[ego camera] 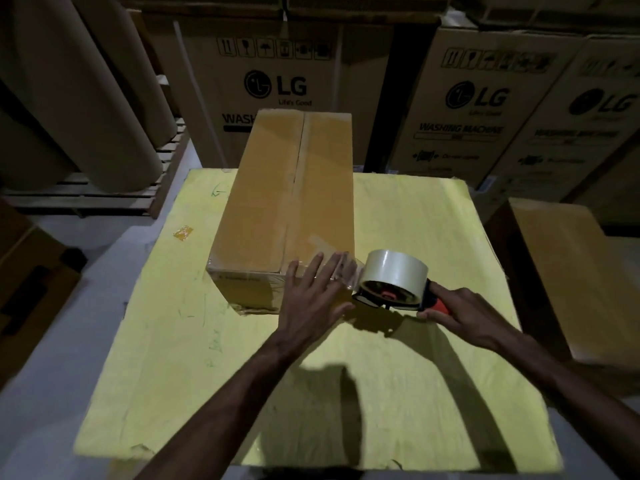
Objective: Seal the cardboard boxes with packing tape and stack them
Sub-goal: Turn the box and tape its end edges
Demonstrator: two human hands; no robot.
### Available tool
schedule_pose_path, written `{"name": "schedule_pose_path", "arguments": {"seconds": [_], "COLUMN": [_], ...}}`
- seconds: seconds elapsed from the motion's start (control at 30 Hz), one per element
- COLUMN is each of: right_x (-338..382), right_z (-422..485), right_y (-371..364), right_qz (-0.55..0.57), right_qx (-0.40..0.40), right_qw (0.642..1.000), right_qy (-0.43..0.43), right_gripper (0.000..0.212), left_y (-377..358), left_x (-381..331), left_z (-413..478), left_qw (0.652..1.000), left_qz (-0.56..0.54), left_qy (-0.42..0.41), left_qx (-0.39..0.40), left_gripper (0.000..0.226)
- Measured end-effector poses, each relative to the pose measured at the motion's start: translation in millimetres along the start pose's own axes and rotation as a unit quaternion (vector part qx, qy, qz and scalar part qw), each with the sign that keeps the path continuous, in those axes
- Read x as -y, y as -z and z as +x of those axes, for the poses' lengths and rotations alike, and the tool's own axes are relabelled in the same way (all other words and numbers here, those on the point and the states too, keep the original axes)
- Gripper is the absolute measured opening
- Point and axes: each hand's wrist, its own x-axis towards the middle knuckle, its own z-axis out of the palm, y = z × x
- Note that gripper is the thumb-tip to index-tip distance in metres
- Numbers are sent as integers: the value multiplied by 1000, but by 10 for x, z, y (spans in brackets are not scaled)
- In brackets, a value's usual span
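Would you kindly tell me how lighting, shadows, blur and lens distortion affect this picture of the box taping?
Head view: light pools on the yellow table cover, while the LG cartons behind stay dim; both forearms cast hard shadows on it; the wide lens tilts the cartons at the edges; the left hand on the cardboard box looks slightly blurred; the tape dispenser in the right hand is sharper.

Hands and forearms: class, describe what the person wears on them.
Nothing worn shows. The left hand and right hand are ungloved, with no watch or ring visible, and both forearms are bare down to the frame's edge, no sleeves.
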Motion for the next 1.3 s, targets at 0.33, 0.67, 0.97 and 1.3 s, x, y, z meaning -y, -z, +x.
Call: {"name": "schedule_pose_path", "arguments": {"seconds": [0.33,0.67,0.97,1.3], "right_x": [8,-66,-357,-498], "right_z": [-63,-14,-217,-185], "right_y": [-734,-874,-1206,-1272], "right_qz": [78,108,53,46], "right_qx": [-94,-158,-108,-104], "right_qw": [992,981,991,992], "right_qy": [-41,-40,-59,-51], "right_gripper": [46,49,65,68], "left_y": [-92,-150,-112,-46], "left_x": [122,95,174,225], "left_z": [-81,-44,-80,14], "left_qw": [999,999,999,999], "left_qz": [-5,-18,-20,-15], "left_qy": [-13,-7,-13,-15], "left_qx": [-39,-38,-44,-46], "left_gripper": [63,61,59,63]}}
